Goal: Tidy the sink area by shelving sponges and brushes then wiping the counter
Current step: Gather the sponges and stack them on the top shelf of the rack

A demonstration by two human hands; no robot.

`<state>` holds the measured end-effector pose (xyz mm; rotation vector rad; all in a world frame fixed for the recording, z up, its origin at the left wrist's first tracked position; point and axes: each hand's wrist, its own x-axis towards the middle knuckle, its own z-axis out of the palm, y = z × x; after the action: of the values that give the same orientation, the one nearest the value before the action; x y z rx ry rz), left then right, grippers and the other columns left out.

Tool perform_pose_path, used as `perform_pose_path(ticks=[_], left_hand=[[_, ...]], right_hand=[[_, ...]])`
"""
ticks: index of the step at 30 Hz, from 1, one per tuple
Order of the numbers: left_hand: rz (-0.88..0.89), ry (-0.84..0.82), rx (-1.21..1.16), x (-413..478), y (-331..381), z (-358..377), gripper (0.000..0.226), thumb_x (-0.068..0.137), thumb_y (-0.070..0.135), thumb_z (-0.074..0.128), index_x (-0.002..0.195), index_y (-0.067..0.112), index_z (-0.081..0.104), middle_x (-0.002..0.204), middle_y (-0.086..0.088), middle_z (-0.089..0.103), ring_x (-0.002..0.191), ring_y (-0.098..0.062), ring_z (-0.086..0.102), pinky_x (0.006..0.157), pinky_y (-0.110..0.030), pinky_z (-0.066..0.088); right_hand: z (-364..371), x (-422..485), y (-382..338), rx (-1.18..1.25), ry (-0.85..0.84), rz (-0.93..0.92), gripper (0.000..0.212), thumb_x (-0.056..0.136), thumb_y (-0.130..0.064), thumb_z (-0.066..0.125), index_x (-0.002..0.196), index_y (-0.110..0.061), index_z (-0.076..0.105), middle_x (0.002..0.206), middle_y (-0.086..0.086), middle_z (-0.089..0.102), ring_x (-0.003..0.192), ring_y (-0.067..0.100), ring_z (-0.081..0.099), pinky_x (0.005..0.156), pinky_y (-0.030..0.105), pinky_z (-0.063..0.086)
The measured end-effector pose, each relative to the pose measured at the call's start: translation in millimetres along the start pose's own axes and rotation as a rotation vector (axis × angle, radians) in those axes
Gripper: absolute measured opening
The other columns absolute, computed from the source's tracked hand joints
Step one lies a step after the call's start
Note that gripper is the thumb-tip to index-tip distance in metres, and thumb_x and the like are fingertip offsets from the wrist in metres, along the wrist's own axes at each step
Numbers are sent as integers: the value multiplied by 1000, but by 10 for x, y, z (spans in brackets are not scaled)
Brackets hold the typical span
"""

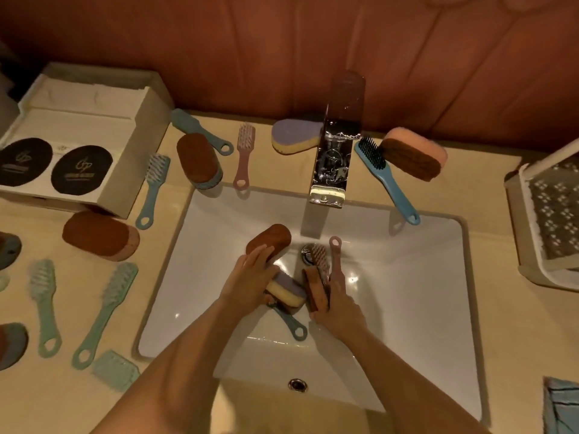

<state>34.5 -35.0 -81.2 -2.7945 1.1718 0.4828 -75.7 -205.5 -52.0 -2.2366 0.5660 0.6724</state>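
In the white sink point(407, 277), my left hand point(250, 281) lies with straight fingers on the near end of a brown sponge point(272, 238). A yellow and purple sponge point(286, 291) sits just under that hand's thumb, on top of a teal brush point(293, 325). My right hand point(340, 306) grips an orange-brown sponge point(313, 289) standing on edge, together with a pink brush point(333, 261) whose handle points away from me. Many more sponges and brushes lie scattered on the beige counter point(463, 189).
A chrome faucet point(332, 164) stands behind the sink. A white slotted rack point(545, 214) is at the right edge, a cardboard box point(78, 136) at the back left, and a blue cloth point(560, 405) at the bottom right. Teal brushes point(105, 311) and a brown sponge point(100, 234) crowd the left counter.
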Motion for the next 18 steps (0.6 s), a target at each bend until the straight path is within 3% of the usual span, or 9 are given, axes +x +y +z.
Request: perform_pose_path(ticks=[3, 6, 9, 11, 14, 16, 18], left_hand=[[32, 11, -56, 76, 7, -32, 50, 62, 48, 77, 106, 26, 67, 136, -8, 51, 132, -28, 41, 95, -41, 43], [-7, 58, -190, 85, 20, -38, 42, 64, 42, 78, 99, 20, 70, 127, -9, 57, 125, -31, 47, 93, -41, 44], [-109, 110, -464, 61, 31, -90, 47, 70, 33, 77, 110, 12, 67, 130, -7, 52, 122, -27, 46, 101, -32, 37], [-209, 132, -645, -5, 90, -229, 37, 76, 29, 74, 106, 10, 67, 116, -3, 58, 107, -20, 53, 92, -28, 41], [-354, 112, -1042, -175, 241, -501, 15, 85, 29, 65, 85, 14, 64, 80, 3, 58, 73, -9, 54, 60, -9, 42], [-404, 158, -1244, -325, 329, -604, 23, 88, 36, 60, 76, 17, 61, 72, 2, 57, 70, -13, 55, 59, -11, 43], [-467, 207, -1399, -442, 400, -650, 33, 89, 40, 56, 77, 9, 62, 75, -5, 59, 75, -19, 57, 68, -23, 46]], right_hand=[[-16, -18, -6, 139, 98, -51, 70, 92, -22, 50, 142, -42, 4, 148, 7, 36, 122, 27, 50, 87, 33, 45], [-70, -10, 11, 326, 139, 153, 58, 87, -22, 54, 140, -30, 32, 119, 4, 60, 101, 27, 59, 81, 33, 44], [-153, -45, 22, 443, 171, 248, 39, 80, -16, 59, 118, -16, 51, 100, 2, 63, 89, 24, 59, 81, 37, 49], [-239, -108, 15, 533, 210, 238, 34, 83, -14, 59, 115, -14, 51, 101, 5, 61, 88, 23, 60, 81, 37, 53], [-380, -266, -15, 697, 250, 180, 30, 88, -16, 57, 116, -16, 48, 107, 10, 60, 92, 26, 61, 79, 34, 53], [-454, -395, -40, 803, 280, 131, 24, 88, -13, 57, 110, -19, 50, 108, 15, 63, 90, 28, 64, 73, 34, 54], [-507, -528, -94, 893, 272, 103, 30, 86, -14, 59, 113, -22, 50, 108, 17, 64, 91, 28, 64, 70, 32, 53]])
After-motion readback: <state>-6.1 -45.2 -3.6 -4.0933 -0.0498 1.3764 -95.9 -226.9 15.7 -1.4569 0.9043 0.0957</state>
